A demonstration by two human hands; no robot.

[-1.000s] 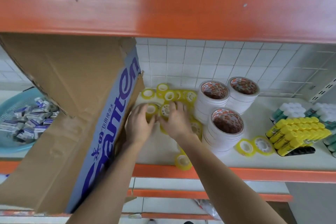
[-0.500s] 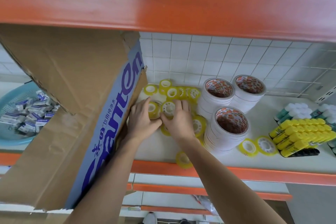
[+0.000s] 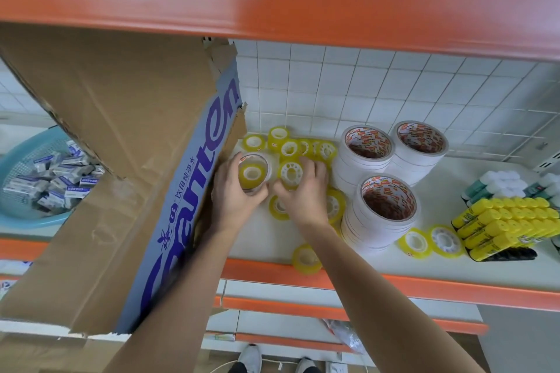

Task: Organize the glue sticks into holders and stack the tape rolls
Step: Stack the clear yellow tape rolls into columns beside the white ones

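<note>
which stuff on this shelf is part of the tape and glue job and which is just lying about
Job:
small yellow tape rolls
roll stack held by left hand
roll under right hand
white tape stacks
yellow glue sticks

Lying about:
cardboard box
blue basket of small boxes

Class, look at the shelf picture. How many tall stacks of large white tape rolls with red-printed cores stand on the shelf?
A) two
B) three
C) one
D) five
B: three stacks of large white tape rolls stand to the right of the hands, two at the back by the tiled wall and one nearer the shelf's front edge.
</note>
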